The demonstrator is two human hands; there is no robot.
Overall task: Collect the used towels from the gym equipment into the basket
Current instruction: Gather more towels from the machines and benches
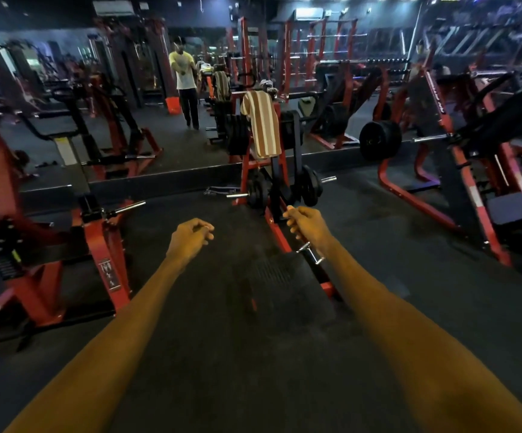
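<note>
Left machine (19,214) cut off, blurred

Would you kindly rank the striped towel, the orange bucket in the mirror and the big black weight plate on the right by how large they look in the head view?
1. Striped towel, the largest.
2. Black weight plate, clearly smaller.
3. Orange bucket, smallest, though it is a distant mirror reflection, so its true size is unsure.

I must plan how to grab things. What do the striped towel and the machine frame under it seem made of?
Towel: soft woven cloth, probably cotton terry; it drapes and folds limply, matte brown and cream stripes. Frame: likely steel tube with glossy red paint; straight, rigid bars showing light reflections.
</note>
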